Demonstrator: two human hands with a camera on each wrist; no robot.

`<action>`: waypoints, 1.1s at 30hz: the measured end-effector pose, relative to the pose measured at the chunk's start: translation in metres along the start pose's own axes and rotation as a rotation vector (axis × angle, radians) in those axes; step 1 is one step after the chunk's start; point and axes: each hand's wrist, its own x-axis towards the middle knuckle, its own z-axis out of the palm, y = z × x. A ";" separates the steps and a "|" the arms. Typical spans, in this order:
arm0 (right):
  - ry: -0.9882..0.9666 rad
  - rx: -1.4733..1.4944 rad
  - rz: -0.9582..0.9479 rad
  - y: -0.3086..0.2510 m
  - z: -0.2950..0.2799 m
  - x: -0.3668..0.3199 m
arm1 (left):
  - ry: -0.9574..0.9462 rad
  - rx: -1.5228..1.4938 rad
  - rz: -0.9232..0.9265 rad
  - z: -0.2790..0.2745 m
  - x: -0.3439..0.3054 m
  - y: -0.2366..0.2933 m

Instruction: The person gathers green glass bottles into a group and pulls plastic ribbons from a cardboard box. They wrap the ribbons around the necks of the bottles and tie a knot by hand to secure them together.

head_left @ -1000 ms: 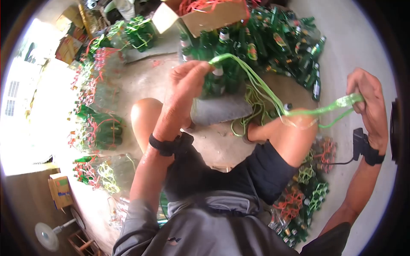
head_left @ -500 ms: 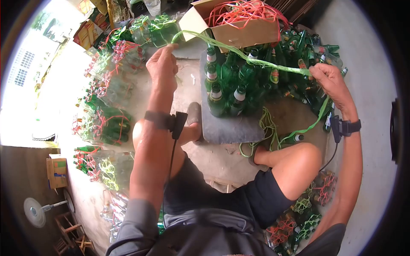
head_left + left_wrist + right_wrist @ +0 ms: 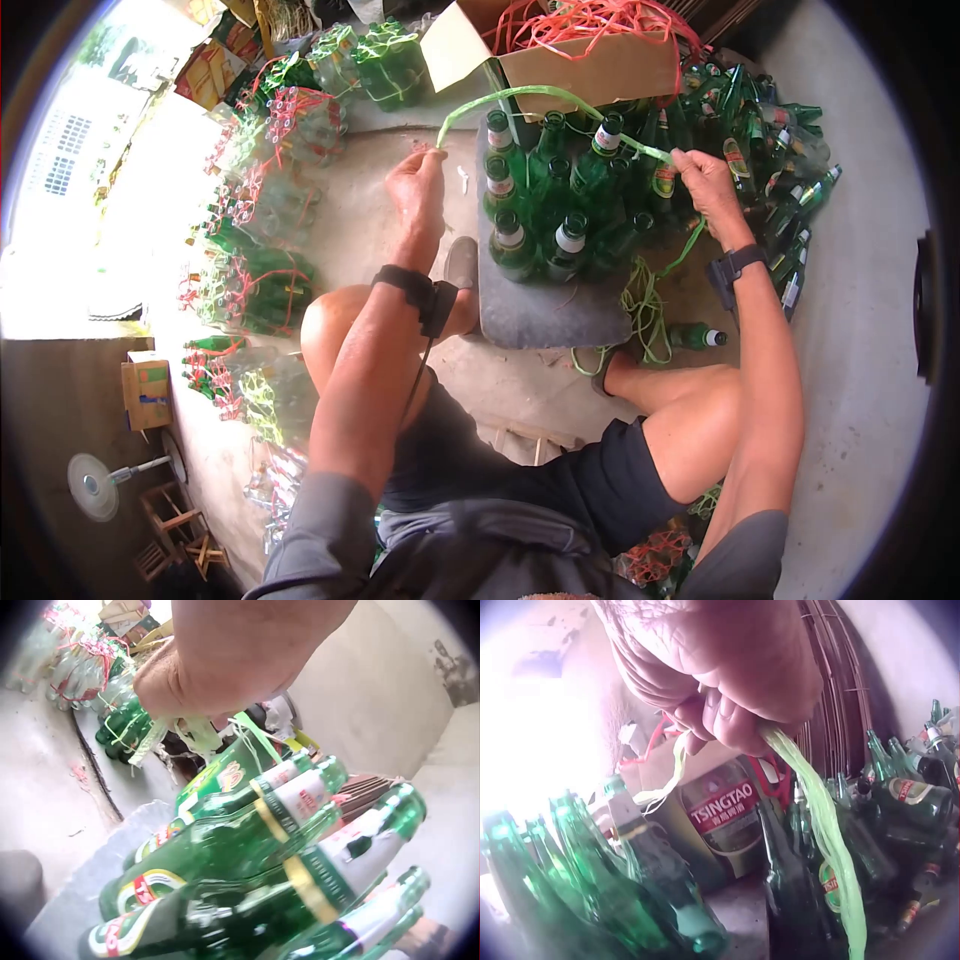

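A bundle of light green plastic twine (image 3: 548, 92) arches between the two hands, above a group of green glass bottles (image 3: 570, 238). My left hand (image 3: 414, 188) pinches one end of it, left of the bottles. On the other side, my right hand (image 3: 708, 190) grips the twine with curled fingers, and a tail hangs below toward a loose green heap (image 3: 648, 315). The bottles stand upright and close together on a dark grey slab (image 3: 560, 320). In the right wrist view, strands (image 3: 821, 810) come out beneath the curled fingers.
Behind the bottles stands an open cardboard box (image 3: 590, 75) of red twine (image 3: 580, 32). Many loose bottles (image 3: 775, 150) are piled to the right, and one bottle (image 3: 697, 336) lies near the right foot. Tied bottle bundles (image 3: 265, 285) line the left side. A fan (image 3: 92, 487) stands lower left.
The hands first moved up and forward with the twine, now stretched across over the bottles. In the last half second they drew closer together, the right hand moving left. The view has also shifted.
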 end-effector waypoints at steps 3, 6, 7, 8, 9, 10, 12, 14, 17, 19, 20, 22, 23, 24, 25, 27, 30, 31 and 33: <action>-0.028 -0.162 0.133 0.025 0.011 -0.008 | 0.000 0.103 0.011 -0.005 -0.004 -0.028; -0.041 -0.351 0.097 0.038 0.013 -0.012 | 0.030 0.183 0.040 -0.005 -0.012 -0.052; -0.046 -0.436 0.122 0.039 0.013 -0.013 | 0.021 0.216 -0.011 -0.005 -0.015 -0.058; -0.047 -0.435 0.122 0.045 0.013 -0.013 | 0.012 0.250 -0.062 -0.006 -0.016 -0.062; -0.069 -0.453 0.125 0.052 0.014 -0.013 | -0.011 0.310 -0.111 -0.007 -0.017 -0.065; -0.090 -0.473 0.129 0.060 0.015 -0.012 | -0.011 0.311 -0.111 -0.008 -0.017 -0.069; -0.102 -0.466 0.129 0.066 0.019 -0.011 | -0.007 0.326 -0.112 -0.008 -0.020 -0.075; -0.116 -0.459 0.135 0.065 0.023 -0.011 | 0.007 0.333 -0.110 -0.006 -0.020 -0.079; -0.144 -0.470 0.163 0.054 0.035 -0.007 | 0.002 0.374 -0.148 -0.005 -0.015 -0.080; -0.117 -0.513 0.185 0.050 0.044 -0.003 | -0.019 0.406 -0.190 -0.006 -0.013 -0.081; -0.117 -0.514 0.185 0.049 0.048 -0.003 | -0.027 0.440 -0.197 -0.006 -0.012 -0.082; -0.133 -0.510 0.144 0.053 0.057 -0.002 | -0.032 0.475 -0.210 -0.007 -0.011 -0.090; -0.183 -0.537 0.171 0.055 0.062 0.000 | -0.013 0.474 -0.188 -0.006 -0.012 -0.096; -0.188 -0.538 0.172 0.064 0.064 0.004 | 0.005 0.474 -0.167 -0.006 -0.013 -0.101; -0.231 -0.542 0.129 0.075 0.068 0.008 | 0.008 0.474 -0.172 -0.004 -0.017 -0.097; -0.279 -0.544 0.087 0.082 0.072 0.008 | -0.040 0.463 -0.205 -0.003 -0.023 -0.091; -0.315 -0.560 0.143 0.069 0.071 -0.004 | -0.074 0.477 -0.181 -0.005 -0.021 -0.110; -0.351 -0.589 0.095 0.071 0.068 -0.006 | -0.074 0.476 -0.184 -0.005 -0.022 -0.112; -0.389 -0.619 0.050 0.078 0.066 -0.007 | -0.090 0.581 -0.167 -0.005 -0.029 -0.110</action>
